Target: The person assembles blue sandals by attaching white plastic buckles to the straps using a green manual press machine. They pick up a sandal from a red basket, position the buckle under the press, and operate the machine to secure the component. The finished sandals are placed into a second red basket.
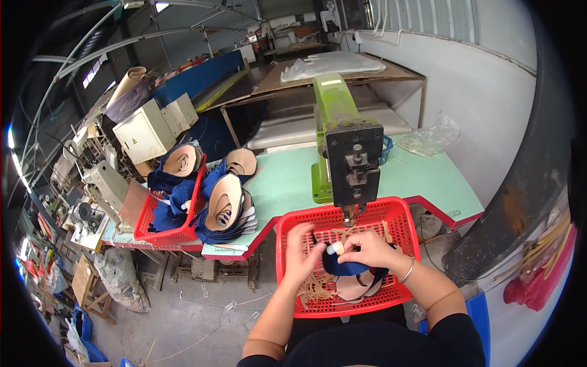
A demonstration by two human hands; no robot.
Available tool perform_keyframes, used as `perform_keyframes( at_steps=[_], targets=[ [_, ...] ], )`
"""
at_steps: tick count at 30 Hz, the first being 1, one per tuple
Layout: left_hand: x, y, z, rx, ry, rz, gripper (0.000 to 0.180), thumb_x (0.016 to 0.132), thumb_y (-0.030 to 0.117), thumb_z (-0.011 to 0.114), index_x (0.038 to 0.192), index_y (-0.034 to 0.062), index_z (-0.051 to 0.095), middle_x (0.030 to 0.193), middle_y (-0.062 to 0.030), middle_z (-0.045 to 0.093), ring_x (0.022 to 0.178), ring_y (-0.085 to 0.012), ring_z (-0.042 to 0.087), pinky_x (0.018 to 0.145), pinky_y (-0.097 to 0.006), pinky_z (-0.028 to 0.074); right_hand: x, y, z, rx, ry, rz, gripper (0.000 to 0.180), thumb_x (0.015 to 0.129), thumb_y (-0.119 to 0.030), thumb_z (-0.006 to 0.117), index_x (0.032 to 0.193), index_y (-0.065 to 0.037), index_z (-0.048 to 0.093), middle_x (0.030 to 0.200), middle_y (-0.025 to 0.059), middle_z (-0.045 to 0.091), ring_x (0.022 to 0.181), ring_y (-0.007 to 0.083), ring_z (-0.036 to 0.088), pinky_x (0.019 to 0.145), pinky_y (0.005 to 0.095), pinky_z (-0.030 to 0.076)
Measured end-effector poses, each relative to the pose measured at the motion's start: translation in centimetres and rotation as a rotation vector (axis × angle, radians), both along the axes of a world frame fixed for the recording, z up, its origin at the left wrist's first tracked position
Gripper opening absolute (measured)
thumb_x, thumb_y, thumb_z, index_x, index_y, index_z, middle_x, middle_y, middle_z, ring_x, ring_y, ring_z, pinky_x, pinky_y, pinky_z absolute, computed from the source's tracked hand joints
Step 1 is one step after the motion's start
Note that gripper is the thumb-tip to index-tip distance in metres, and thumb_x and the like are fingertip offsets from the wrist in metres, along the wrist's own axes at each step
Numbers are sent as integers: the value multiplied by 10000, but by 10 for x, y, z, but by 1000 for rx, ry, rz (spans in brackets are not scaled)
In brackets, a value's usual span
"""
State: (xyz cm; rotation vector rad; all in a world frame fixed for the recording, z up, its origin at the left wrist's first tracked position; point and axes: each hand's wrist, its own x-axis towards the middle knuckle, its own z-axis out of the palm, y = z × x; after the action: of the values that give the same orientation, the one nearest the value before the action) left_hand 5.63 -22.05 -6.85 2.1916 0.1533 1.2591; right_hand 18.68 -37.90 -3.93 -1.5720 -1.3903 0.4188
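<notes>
A dark blue curved fabric piece (343,265) is pinched in my right hand (369,249), above a red plastic basket (287,307). A small white and pale yellow bit (335,248) shows by my right fingertips; what it is I cannot tell. My left hand (300,252) is raised at the left of the fabric, fingers bent and apart, a little blurred. A thin dark edge shows beside its thumb; whether they touch is unclear. Beneath both hands lie beige-lined curved pieces (350,289) and tan scraps (316,289) in the basket.
A green press machine (336,101) with a black head (354,160) stands just beyond the basket. On the pale green table (284,174), stacked blue and beige pieces (224,208) sit beside another red basket (165,235). A dark round pillar (510,202) rises at right.
</notes>
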Motion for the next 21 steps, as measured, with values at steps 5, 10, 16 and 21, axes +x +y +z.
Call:
perform_keyframes(
  at_steps=[5,10,16,21],
  targets=[
    [-1,-5,3,-422,599,-456,181,846,175,594,910,16,654,822,-98,658,786,-192,629,719,-292,481,9,-5,3,0,-565,26,253,683,-306,720,693,-81,605,692,59,616,666,203,599,625,339,440],
    [10,-33,-27,-595,241,-119,144,857,128,584,867,4,657,806,-51,664,755,-94,602,691,-248,483,-7,-28,-27,213,-1204,-258,294,730,-334,656,784,-54,586,744,42,553,718,211,546,659,351,400],
    [10,-36,-25,-481,263,-313,132,866,87,559,842,-14,641,825,-61,652,775,-105,596,703,-251,479,-28,-41,-57,187,562,-259,339,808,-33,629,1093,-52,448,866,74,539,699,135,597,590,265,506],
    [15,-42,-7,-662,206,-526,134,875,93,558,823,-4,634,803,-32,637,738,-88,577,666,-237,466,5,-44,-52,0,950,108,292,833,-48,608,1087,-11,469,745,34,559,579,90,538,513,224,446]
  ],
)
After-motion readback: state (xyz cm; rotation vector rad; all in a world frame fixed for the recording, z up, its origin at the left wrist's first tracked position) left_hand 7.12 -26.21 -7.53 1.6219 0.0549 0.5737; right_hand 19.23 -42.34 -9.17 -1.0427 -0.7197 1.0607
